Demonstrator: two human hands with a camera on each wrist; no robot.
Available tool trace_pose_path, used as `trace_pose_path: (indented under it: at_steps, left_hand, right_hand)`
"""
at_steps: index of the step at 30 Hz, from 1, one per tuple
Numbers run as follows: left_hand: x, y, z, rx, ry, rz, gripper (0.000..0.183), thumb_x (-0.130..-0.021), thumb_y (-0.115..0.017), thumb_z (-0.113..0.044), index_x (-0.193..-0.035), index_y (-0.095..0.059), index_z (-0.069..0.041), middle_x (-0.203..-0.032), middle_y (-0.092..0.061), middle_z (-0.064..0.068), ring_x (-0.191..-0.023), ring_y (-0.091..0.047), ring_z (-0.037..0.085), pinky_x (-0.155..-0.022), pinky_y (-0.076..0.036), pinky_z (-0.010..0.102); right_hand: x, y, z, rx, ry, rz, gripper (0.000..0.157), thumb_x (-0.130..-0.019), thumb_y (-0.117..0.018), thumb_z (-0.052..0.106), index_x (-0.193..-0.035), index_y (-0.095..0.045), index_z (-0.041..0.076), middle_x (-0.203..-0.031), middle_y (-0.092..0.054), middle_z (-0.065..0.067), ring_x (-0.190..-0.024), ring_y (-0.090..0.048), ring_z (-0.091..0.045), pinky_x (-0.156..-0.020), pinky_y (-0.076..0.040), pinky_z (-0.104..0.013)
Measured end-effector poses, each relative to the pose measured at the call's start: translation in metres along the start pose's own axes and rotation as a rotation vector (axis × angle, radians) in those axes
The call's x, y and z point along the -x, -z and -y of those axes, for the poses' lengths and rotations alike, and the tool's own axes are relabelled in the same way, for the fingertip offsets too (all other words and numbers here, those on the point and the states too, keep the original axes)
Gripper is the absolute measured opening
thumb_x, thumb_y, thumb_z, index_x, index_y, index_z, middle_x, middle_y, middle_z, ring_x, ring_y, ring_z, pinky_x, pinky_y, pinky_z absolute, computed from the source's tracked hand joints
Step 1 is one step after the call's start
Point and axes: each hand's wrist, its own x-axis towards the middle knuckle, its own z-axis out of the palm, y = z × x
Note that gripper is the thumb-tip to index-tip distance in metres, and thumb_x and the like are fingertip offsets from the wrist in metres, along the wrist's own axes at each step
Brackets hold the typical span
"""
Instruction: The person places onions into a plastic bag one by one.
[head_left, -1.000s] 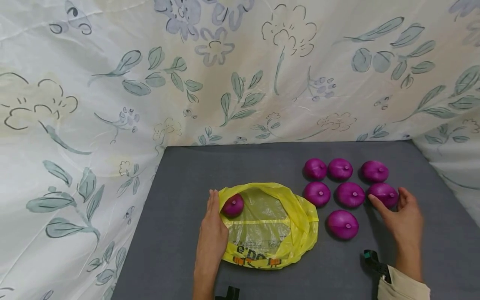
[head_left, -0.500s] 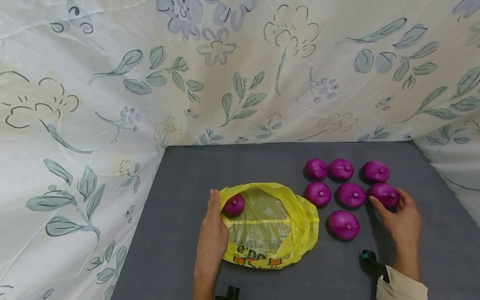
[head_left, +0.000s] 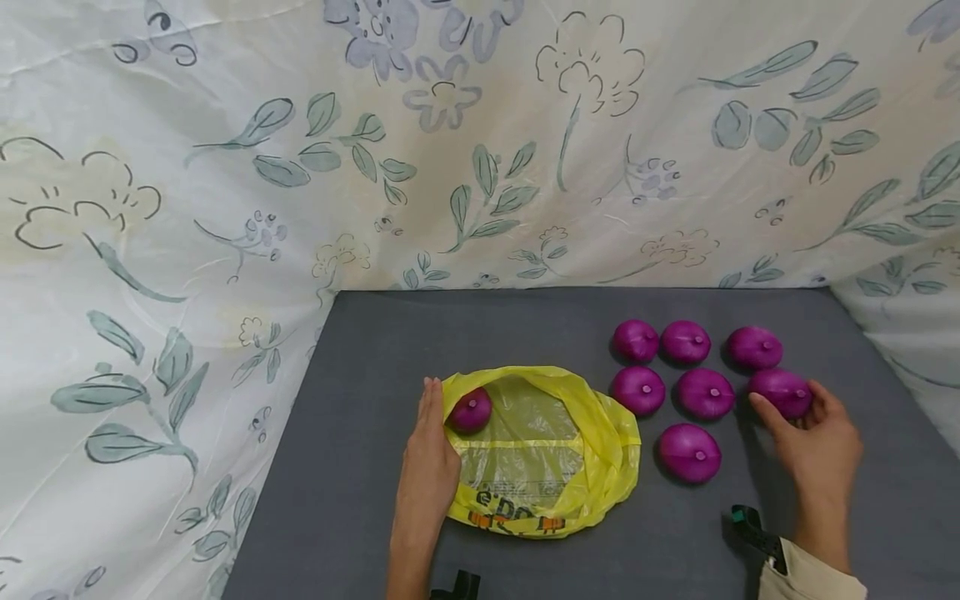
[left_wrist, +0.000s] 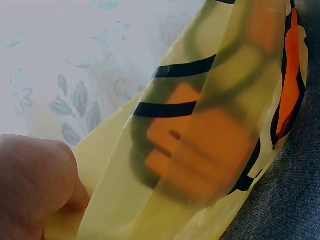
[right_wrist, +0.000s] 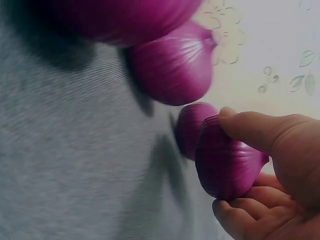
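Note:
My right hand (head_left: 821, 446) pinches a purple onion (head_left: 780, 393) between thumb and fingers, at the right end of a group of onions. In the right wrist view the thumb lies on one side of the held onion (right_wrist: 227, 162) and the fingers curl under the other. A yellow plastic bag (head_left: 611, 475) lies with its mouth wide, and one onion (head_left: 470, 411) sits inside at its left. My left hand (head_left: 427, 471) holds the bag's left rim; in the left wrist view its bent thumb (left_wrist: 42, 180) presses into the plastic. Its fingertips are partly hidden.
Several loose onions stand on the grey table (head_left: 360, 467), including a near one (head_left: 689, 453) and one at the back left (head_left: 636, 341). Floral cloth (head_left: 450, 167) hangs behind the table and along its sides.
My right hand has shifted slightly to the right with its onion, away from the neighbouring onion. The left hand and bag have stayed in place, while the head view has shifted a little.

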Motion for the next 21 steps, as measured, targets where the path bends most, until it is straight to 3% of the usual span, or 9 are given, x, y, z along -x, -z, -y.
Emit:
trace_pose_path:
  at_steps: [8,10,11,13,14,16,17,21]
  left_hand:
    - [-0.001,0.000,0.000,-0.011,-0.007,-0.004,0.071,-0.106,-0.041,0.010,-0.170,-0.021,-0.013,-0.176,-0.014,0.003,-0.043,-0.029,0.013,-0.044,-0.027,0.025]
    - [-0.001,0.000,0.000,-0.008,-0.012,-0.006,0.071,-0.106,-0.041,0.010,-0.170,-0.022,-0.012,-0.176,-0.015,0.005,-0.046,-0.036,0.017,-0.044,-0.027,0.025]
    - [-0.001,0.000,0.001,-0.006,-0.018,-0.009,0.070,-0.106,-0.042,0.010,-0.170,-0.023,-0.011,-0.176,-0.016,0.007,-0.055,-0.050,0.021,-0.044,-0.028,0.025]
    - [-0.001,-0.001,0.001,-0.003,-0.025,-0.012,0.070,-0.106,-0.042,0.011,-0.170,-0.023,-0.011,-0.176,-0.017,0.009,-0.092,-0.069,0.031,-0.044,-0.029,0.025]
    - [-0.001,-0.001,0.001,0.000,-0.030,-0.013,0.070,-0.106,-0.042,0.011,-0.170,-0.023,-0.010,-0.176,-0.018,0.011,-0.117,-0.066,0.035,-0.044,-0.030,0.026]
    - [-0.001,-0.001,0.001,0.003,-0.034,-0.012,0.070,-0.106,-0.041,0.011,-0.170,-0.022,-0.010,-0.175,-0.019,0.012,-0.152,-0.039,0.037,-0.044,-0.030,0.026]
    - [-0.001,-0.001,0.001,0.005,-0.035,-0.013,0.070,-0.106,-0.042,0.011,-0.170,-0.023,-0.010,-0.175,-0.019,0.012,-0.157,-0.028,0.036,-0.044,-0.031,0.026]
    - [0.000,-0.001,0.000,0.007,-0.026,-0.009,0.071,-0.106,-0.042,0.011,-0.170,-0.022,-0.012,-0.176,-0.017,0.008,-0.159,-0.023,0.032,-0.044,-0.030,0.026]
  right_hand:
    - [0.012,0.016,0.028,-0.036,0.005,-0.017,0.094,-0.093,-0.080,0.040,-0.169,-0.029,0.017,-0.167,-0.035,-0.012,-0.151,-0.039,-0.024,-0.121,-0.033,-0.032]
    - [0.016,0.020,0.035,-0.037,0.002,-0.016,0.093,-0.094,-0.079,0.040,-0.169,-0.029,0.020,-0.167,-0.034,-0.009,-0.150,-0.039,-0.022,-0.120,-0.033,-0.032]
    - [0.018,0.021,0.039,-0.041,0.004,-0.020,0.093,-0.094,-0.079,0.039,-0.169,-0.029,0.020,-0.167,-0.033,-0.009,-0.150,-0.038,-0.021,-0.120,-0.032,-0.031]
    - [0.023,0.023,0.045,-0.059,0.006,-0.030,0.092,-0.094,-0.080,0.038,-0.169,-0.029,0.022,-0.168,-0.032,-0.007,-0.150,-0.038,-0.018,-0.120,-0.032,-0.030]
    - [0.025,0.023,0.048,-0.065,0.009,-0.037,0.092,-0.094,-0.080,0.038,-0.169,-0.029,0.023,-0.168,-0.032,-0.007,-0.150,-0.037,-0.017,-0.120,-0.032,-0.030]
    - [0.030,0.023,0.055,-0.071,0.022,-0.051,0.091,-0.094,-0.080,0.037,-0.169,-0.030,0.024,-0.168,-0.033,-0.006,-0.151,-0.037,-0.016,-0.120,-0.032,-0.030]
    - [0.032,0.023,0.059,-0.079,0.031,-0.055,0.090,-0.094,-0.081,0.037,-0.168,-0.031,0.025,-0.168,-0.033,-0.006,-0.151,-0.038,-0.016,-0.120,-0.032,-0.030]
    - [0.043,0.023,0.076,-0.082,0.065,-0.026,0.091,-0.091,-0.084,0.036,-0.167,-0.035,0.028,-0.167,-0.038,-0.003,-0.149,-0.042,-0.016,-0.116,-0.035,-0.026]
